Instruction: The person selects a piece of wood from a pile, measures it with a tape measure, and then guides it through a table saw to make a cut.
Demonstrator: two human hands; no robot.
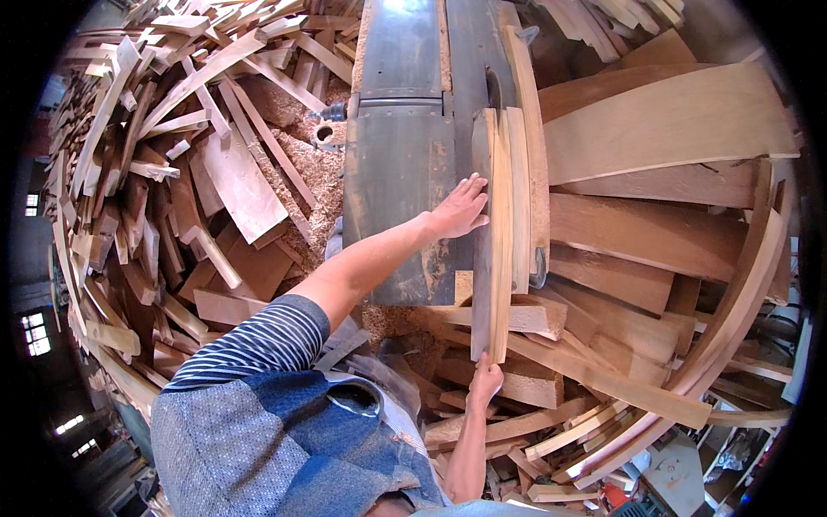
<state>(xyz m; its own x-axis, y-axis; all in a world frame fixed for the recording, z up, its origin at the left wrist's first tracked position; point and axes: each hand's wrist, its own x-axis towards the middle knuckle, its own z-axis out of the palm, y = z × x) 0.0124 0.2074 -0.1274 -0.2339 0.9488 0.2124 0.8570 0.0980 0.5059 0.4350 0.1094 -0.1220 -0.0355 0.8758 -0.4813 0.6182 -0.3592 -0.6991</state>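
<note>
left hand (pixel 459 209): arm extended, fingers flat, pressing; right hand (pixel 485 382): raised, fingers curled, gripping

No package, label, sign or screen can be made out anywhere in the head view: neither on the far machine surface, nor among the timber stacked at right, nor in the offcut heap at left. Small coloured objects at the near right edge are too blurred to identify.
</note>
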